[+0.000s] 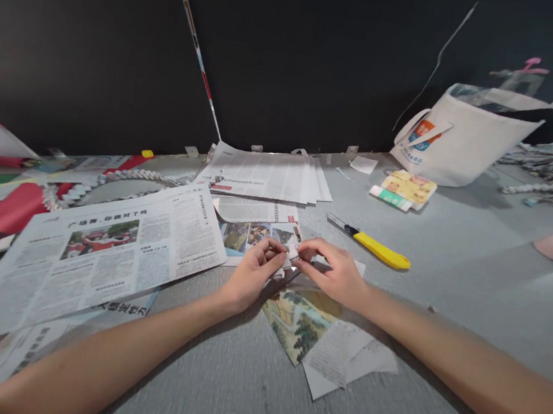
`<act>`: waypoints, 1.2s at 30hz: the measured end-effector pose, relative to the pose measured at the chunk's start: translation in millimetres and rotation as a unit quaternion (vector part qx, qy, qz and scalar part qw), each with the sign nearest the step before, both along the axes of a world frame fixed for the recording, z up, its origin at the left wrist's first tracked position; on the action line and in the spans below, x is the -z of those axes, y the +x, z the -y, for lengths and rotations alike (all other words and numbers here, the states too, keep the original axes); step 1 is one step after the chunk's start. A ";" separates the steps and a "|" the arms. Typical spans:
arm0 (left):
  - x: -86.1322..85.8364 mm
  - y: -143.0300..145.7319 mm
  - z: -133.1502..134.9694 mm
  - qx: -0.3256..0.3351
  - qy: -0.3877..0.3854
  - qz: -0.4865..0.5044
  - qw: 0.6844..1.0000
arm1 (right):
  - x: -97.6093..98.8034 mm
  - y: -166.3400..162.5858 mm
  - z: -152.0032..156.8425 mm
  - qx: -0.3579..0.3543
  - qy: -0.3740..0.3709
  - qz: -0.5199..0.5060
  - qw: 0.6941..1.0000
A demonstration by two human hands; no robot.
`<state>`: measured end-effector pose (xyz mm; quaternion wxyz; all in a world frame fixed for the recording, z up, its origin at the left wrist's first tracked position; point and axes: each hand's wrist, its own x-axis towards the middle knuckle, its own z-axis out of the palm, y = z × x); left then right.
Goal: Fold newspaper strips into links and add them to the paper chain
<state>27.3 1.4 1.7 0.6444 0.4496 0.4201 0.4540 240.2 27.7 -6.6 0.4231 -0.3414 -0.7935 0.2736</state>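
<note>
While both forearms reach out over the grey table, the left hand and the right hand meet at their fingertips over a small folded piece of newspaper, each hand pinched shut on one end of it. The piece sits just above the table between the two hands, over a cut clipping with a painted landscape and some white paper scraps. It looks as if a fold is being pressed or tucked into the strip, though the piece is too small and too covered by fingers to tell its exact shape. Judging from that grip, the step in hand is creasing or folding the little strip, and the next move calls for steady pressure from both thumbs and forefingers so the fold stays sharp and the paper does not slip or tear.

To the left lies an open newspaper with a photo on it, and behind the hands a stack of newspaper sheets rests against the back edge. A yellow utility knife lies just to the right of the hands, untouched. Further back are a small yellow card packet and a white tote bag. At the far left a woven paper chain curls beside red paper. A dark wall closes the table off behind.
</note>
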 end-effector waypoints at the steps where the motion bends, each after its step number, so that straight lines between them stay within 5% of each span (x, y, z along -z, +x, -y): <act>1: 0.1 0.0 -0.1 0.000 0.003 -0.001 1.000 | -0.5 -0.1 0.3 -0.001 0.004 0.000 1.000; 31: -10.3 3.4 7.3 0.034 0.064 -0.050 0.996 | -0.5 2.0 0.7 -0.077 -0.027 0.035 0.996; 36: -8.0 5.9 5.5 0.052 0.045 -0.069 0.995 | -0.7 2.4 -0.6 -0.098 0.012 0.046 0.994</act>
